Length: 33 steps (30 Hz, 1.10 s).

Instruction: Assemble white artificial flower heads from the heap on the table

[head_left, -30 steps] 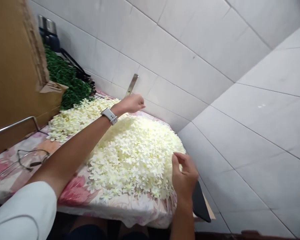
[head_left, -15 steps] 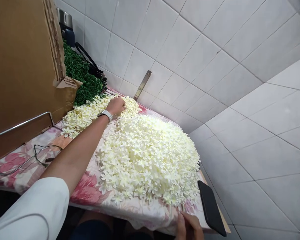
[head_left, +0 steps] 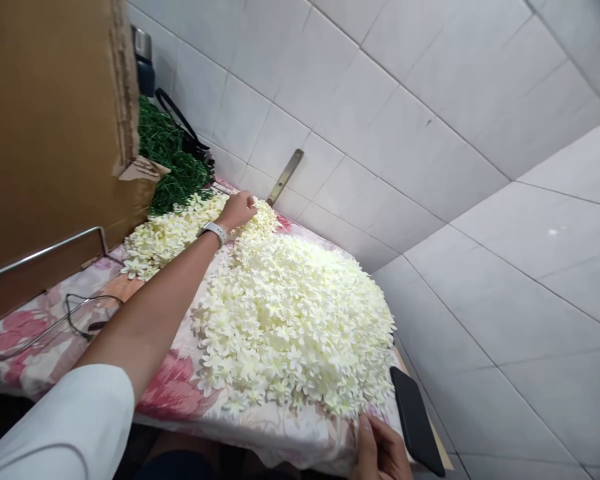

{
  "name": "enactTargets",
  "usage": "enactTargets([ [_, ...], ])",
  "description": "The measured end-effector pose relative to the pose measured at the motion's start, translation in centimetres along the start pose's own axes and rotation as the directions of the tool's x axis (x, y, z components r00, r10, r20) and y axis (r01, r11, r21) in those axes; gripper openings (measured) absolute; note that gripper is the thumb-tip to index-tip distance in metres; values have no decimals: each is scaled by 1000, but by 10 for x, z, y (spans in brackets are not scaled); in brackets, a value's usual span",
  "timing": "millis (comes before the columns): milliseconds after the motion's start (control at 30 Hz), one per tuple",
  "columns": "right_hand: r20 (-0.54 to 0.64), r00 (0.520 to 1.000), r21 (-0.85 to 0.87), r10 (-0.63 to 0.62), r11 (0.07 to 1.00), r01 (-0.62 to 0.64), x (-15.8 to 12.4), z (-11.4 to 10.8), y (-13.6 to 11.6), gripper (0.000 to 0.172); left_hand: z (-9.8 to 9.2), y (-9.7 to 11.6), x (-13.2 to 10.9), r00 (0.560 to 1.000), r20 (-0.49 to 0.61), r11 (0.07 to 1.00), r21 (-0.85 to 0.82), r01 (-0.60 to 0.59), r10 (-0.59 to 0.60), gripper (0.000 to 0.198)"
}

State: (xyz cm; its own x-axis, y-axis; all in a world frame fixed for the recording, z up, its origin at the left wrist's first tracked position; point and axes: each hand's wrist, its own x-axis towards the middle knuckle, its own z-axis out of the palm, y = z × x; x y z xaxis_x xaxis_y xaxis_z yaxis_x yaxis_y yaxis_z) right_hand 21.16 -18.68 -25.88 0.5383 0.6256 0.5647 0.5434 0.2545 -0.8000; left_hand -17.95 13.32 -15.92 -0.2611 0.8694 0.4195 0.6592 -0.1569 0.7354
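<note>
A heap of cream artificial blossoms [head_left: 290, 327] covers a floral cloth [head_left: 175, 393]. At the heap's far end, the left hand [head_left: 237, 211] rests on blossoms, grip unclear. At its near corner, the right hand [head_left: 380, 453] stands apart-fingered, near a black phone [head_left: 415, 420].

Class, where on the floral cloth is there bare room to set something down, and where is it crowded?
Bare floral cloth runs between the cream artificial blossoms and the near edge, by the right hand. Crowded: around the left hand.
</note>
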Motion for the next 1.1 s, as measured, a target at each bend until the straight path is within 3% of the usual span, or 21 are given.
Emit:
enactTargets([
  [133,19,997,-1,-77,997,77,2,1,-2,20,0,3,-1,1000,7,998,-54,15,-14,14],
  [300,-27,999,18,18,1000,-17,-6,3,-7,23,1,0,-1,999,-6,995,-84,50,-51,16],
  [500,-3,1000,45,15,999,-15,-7,6,-14,20,2,0,-2,998,-11,991,-121,56,-58,15],
  [800,0,1000,72,7,997,-7,-8,8,-24,16,-4,10,2,984,-146,984,-157,84,-107,18],
  [933,46,999,100,-14,995,10,-5,5,-23,14,-11,46,5,990,-112,972,-231,53,-80,15],
  [1033,137,985,111,-107,990,92,4,0,-25,14,-14,103,-8,996,-30,943,-320,-90,85,11],
  [1100,238,959,136,-155,983,125,13,-6,-28,15,-14,149,-35,964,51,838,-508,-200,261,10],
])
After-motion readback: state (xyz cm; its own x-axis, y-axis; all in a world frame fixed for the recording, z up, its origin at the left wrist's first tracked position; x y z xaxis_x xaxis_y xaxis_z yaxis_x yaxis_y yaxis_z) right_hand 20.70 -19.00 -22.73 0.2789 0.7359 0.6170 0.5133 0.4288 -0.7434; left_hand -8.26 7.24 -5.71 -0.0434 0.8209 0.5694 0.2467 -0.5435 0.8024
